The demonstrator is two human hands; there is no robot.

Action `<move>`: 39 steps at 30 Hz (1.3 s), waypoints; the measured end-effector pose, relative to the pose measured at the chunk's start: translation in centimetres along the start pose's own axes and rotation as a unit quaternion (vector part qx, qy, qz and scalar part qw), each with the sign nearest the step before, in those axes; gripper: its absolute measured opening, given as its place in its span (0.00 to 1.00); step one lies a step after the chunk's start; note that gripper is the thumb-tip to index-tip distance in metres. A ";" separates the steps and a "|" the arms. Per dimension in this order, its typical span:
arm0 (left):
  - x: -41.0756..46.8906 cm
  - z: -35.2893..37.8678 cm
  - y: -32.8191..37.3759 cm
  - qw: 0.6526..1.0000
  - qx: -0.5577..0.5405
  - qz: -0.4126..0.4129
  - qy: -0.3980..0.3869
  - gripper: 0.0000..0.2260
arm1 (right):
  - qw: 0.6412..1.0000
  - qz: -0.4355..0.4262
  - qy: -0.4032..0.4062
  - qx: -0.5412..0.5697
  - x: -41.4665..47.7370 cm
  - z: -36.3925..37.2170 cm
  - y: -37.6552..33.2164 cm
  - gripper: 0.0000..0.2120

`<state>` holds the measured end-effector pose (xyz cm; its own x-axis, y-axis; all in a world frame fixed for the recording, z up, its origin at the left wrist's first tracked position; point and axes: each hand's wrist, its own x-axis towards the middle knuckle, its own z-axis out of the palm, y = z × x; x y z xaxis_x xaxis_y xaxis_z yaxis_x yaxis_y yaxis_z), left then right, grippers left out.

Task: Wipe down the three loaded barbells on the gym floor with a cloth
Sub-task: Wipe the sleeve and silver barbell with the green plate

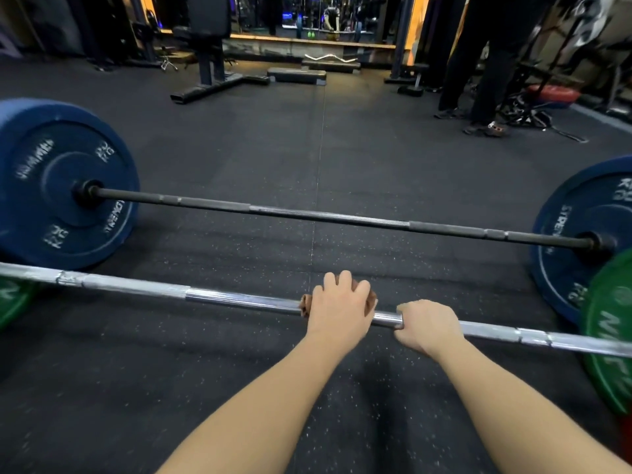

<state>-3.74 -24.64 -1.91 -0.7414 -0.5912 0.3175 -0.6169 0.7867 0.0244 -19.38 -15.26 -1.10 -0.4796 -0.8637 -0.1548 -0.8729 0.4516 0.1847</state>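
Left hand: the left hand [338, 309] lies on top of the brown cloth [305, 305], with the fingers curled over it and the bar.
Right hand: the right hand [427, 325] grips the bare bar just beside the left hand, fingers closed around it.
Cloth: wrapped on the near barbell [239, 299], about at the middle of its shiny bar.
Near barbell: lies on the floor [239, 138], with a green plate [608, 336] at its right end.
Far barbell: the far barbell [328, 215] lies behind it, a dark bar with a blue plate [61, 186] at each end.
Background: a bench [208, 39], and a person [478, 63] standing at the right.
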 end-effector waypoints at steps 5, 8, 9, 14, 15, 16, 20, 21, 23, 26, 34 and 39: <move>-0.3 -0.8 -2.5 0.999 0.002 0.011 -0.034 0.17 | 1.000 -0.001 0.007 -0.003 -0.2 0.1 -0.2 0.14; -1.2 -2.1 -4.7 0.997 0.013 -0.018 -0.074 0.18 | 0.998 0.025 -0.048 0.043 -0.5 -1.2 -0.5 0.13; -1.5 -2.4 -5.7 0.996 0.021 -0.025 -0.085 0.19 | 0.997 0.025 -0.057 0.045 -0.5 -1.4 -0.5 0.13; -1.7 -2.7 -9.3 0.988 0.044 -0.089 -0.117 0.19 | 0.997 0.037 -0.046 0.050 -0.5 -1.3 -0.7 0.08; -1.8 -2.4 -9.0 0.988 0.053 -0.104 -0.104 0.19 | 0.997 0.039 -0.040 0.046 -0.5 -1.1 -0.8 0.07; -1.8 -2.1 -8.6 0.987 0.066 -0.120 -0.082 0.18 | 0.998 0.041 -0.036 0.040 -0.4 -0.9 -0.8 0.06; -1.8 -0.8 -6.0 0.991 0.074 -0.113 0.002 0.15 | 0.999 0.035 -0.030 0.010 -0.1 -0.5 -0.7 0.06; -1.7 -0.5 -5.4 0.993 0.070 -0.095 0.014 0.15 | 0.999 0.033 -0.026 0.003 -0.1 -0.5 -0.7 0.06; -1.4 0.0 -3.7 0.995 0.061 -0.070 0.036 0.15 | 0.999 0.030 -0.022 -0.003 -0.3 -0.6 -0.6 0.07; -1.2 0.4 -1.1 0.995 0.059 -0.058 0.062 0.16 | 0.999 0.030 -0.019 0.001 -0.4 -0.9 -0.8 0.06; -1.6 1.0 -3.6 0.993 0.021 0.039 0.106 0.14 | 0.999 0.031 -0.017 0.017 -0.4 -0.8 -0.7 0.08; -2.3 1.2 -7.6 0.989 0.045 0.024 0.141 0.16 | 0.999 0.023 -0.014 0.027 -0.4 -0.5 -0.4 0.08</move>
<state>2.35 -29.46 -3.97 -0.6760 -0.4702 0.5674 -0.6123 0.7868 -0.0774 -18.80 -15.22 -0.62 -0.5203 -0.8358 -0.1753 -0.8535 0.5020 0.1396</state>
